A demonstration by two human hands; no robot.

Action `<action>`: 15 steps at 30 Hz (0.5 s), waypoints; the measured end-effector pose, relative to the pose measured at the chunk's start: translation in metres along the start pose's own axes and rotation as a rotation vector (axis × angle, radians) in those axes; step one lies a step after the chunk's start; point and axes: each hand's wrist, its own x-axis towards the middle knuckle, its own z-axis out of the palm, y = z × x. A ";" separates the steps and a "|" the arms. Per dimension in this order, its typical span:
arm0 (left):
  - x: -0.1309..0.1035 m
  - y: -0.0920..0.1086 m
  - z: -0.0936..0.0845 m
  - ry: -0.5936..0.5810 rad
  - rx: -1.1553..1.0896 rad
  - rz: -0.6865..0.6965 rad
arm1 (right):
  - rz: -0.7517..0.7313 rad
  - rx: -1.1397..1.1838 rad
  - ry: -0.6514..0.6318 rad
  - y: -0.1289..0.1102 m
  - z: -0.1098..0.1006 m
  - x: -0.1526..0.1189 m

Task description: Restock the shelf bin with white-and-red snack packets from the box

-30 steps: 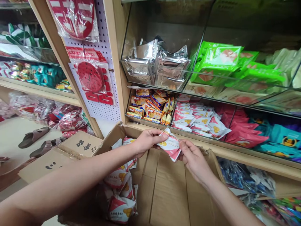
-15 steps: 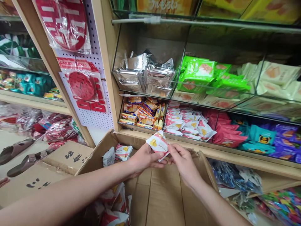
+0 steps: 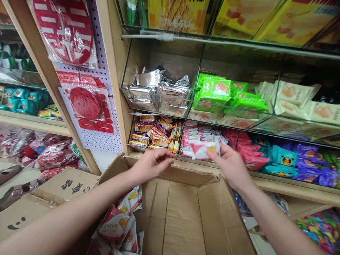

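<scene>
My right hand (image 3: 232, 163) grips a small white-and-red snack packet (image 3: 200, 149) by its right end, in front of the shelf's lowest row. Behind it lies a bin of matching white-and-pink packets (image 3: 198, 132), partly covered by the held one. Over the far edge of the cardboard box (image 3: 183, 216) hovers my left hand (image 3: 154, 163), its fingers loosely bent and apart with nothing in them. Inside the box, at its left side, more of these white-and-red packets (image 3: 117, 223) are heaped, partly hidden by my left forearm.
Orange wafer packets (image 3: 160, 132) fill the bin to the left, pink packets (image 3: 251, 152) the one to the right. Clear dividers and a glass shelf (image 3: 228, 122) edge the bins. A second cardboard box (image 3: 66, 184) stands at the left, near brown sandals (image 3: 18, 191).
The packet was between both hands; now only my right hand has it, moved right toward the shelf. My left hand let go and moved left. The view has shifted slightly.
</scene>
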 end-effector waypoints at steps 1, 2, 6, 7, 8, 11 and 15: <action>0.004 -0.006 -0.007 0.058 0.127 0.056 | -0.028 -0.056 0.105 0.003 -0.005 0.012; 0.007 -0.013 -0.012 0.103 0.230 0.100 | -0.055 -0.160 0.191 0.005 -0.009 0.024; 0.013 -0.040 -0.022 0.132 0.358 0.195 | -0.100 -0.713 0.323 0.016 -0.009 0.061; 0.013 -0.044 -0.022 0.121 0.351 0.218 | -0.080 -0.784 0.337 0.019 -0.007 0.067; 0.012 -0.047 -0.021 0.111 0.341 0.239 | -0.044 -0.812 0.357 0.024 -0.006 0.073; 0.011 -0.048 -0.018 0.111 0.325 0.280 | 0.067 -0.750 0.438 0.040 -0.006 0.093; 0.012 -0.049 -0.015 0.122 0.347 0.313 | -0.008 -0.681 0.469 0.059 -0.015 0.128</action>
